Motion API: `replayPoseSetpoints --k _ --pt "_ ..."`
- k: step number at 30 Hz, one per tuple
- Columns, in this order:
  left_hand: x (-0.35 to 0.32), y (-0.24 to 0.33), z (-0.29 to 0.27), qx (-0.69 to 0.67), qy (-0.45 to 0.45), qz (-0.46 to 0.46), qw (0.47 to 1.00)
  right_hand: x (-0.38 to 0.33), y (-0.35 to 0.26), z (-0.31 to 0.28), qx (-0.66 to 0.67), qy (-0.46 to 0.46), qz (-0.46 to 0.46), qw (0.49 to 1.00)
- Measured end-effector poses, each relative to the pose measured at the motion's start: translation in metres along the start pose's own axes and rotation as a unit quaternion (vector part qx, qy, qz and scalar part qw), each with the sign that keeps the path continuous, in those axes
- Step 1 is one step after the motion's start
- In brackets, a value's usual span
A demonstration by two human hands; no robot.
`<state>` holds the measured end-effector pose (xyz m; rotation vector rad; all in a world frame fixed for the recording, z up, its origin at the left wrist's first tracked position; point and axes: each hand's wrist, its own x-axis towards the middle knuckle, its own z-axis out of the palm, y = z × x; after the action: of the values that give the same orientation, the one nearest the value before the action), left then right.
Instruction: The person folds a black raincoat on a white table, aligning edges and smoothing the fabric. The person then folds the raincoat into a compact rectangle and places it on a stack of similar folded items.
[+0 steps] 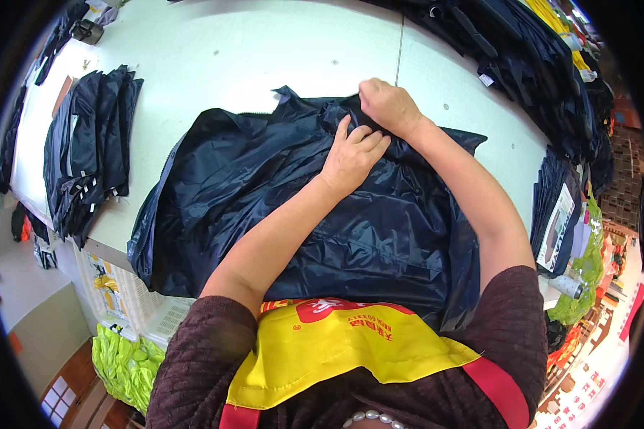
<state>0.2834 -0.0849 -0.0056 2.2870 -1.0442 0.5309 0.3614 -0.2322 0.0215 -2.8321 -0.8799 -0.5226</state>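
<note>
A shiny dark navy jacket [286,207] lies spread and wrinkled on the white table in front of me, a zipper running along its left edge. My right hand [390,107] is closed in a fist at the jacket's far edge, gripping the bunched cloth there. Just nearer and to the left, my left hand [354,154] presses on the same gathered part. One of its fingers sticks out while the others curl into the fabric. The fingertips of both hands are partly hidden by cloth and knuckles.
Folded dark pieces [93,150] are stacked at the table's left. A long heap of dark garments [508,57] lines the far right. Nearer right lie more folded dark pieces [551,193] and a spool [565,286]. White plastic crates [143,307] and a lime-green bundle [125,365] stand below left.
</note>
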Motion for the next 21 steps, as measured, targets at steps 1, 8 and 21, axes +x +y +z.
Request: replayPoseSetpoints --k 1,8,21 --pt "0.000 0.000 0.001 0.001 -0.001 0.001 1.000 0.004 -0.002 -0.001 0.056 0.035 0.068 0.995" --pt "0.004 0.000 -0.002 -0.029 -0.025 -0.006 0.999 0.006 0.002 -0.007 0.156 0.006 -0.005 0.988" --pt "0.013 -0.012 -0.003 -0.075 -0.086 -0.011 0.993 0.009 -0.030 -0.010 0.204 0.058 0.049 0.976"
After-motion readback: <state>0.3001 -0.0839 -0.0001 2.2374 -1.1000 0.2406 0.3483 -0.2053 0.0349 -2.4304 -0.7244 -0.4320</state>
